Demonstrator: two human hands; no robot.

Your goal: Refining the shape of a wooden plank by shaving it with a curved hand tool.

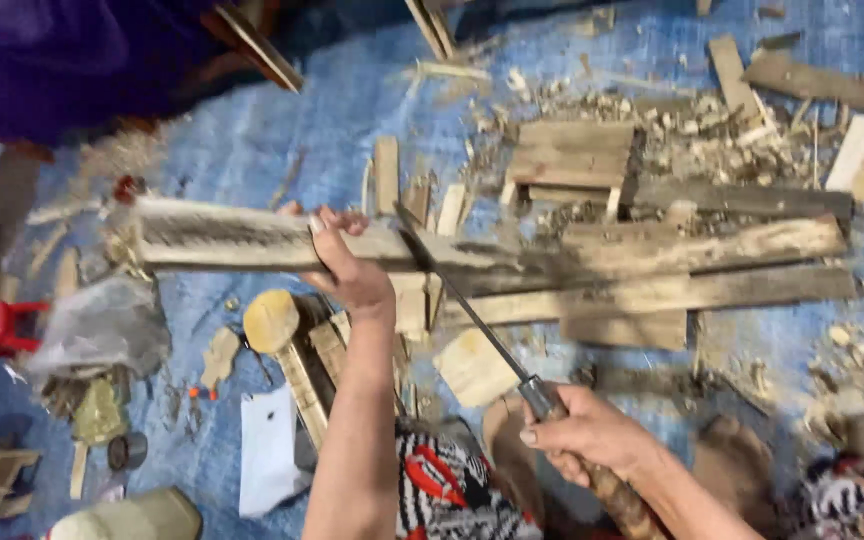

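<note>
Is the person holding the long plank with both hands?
No, only the left hand grips the plank; the right hand holds a saw by its wooden handle.

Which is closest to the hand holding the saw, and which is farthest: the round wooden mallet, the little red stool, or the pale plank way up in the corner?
From the right hand:
1. Round wooden mallet, left of the forearm, nearest.
2. Pale plank, upper right corner, farther.
3. Red stool, far left edge, farthest.

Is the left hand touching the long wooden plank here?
Touching. The head view shows the left hand with its fingers curled over the top edge of the long wooden plank, gripping it, while the right hand holds a blade's handle.
</note>
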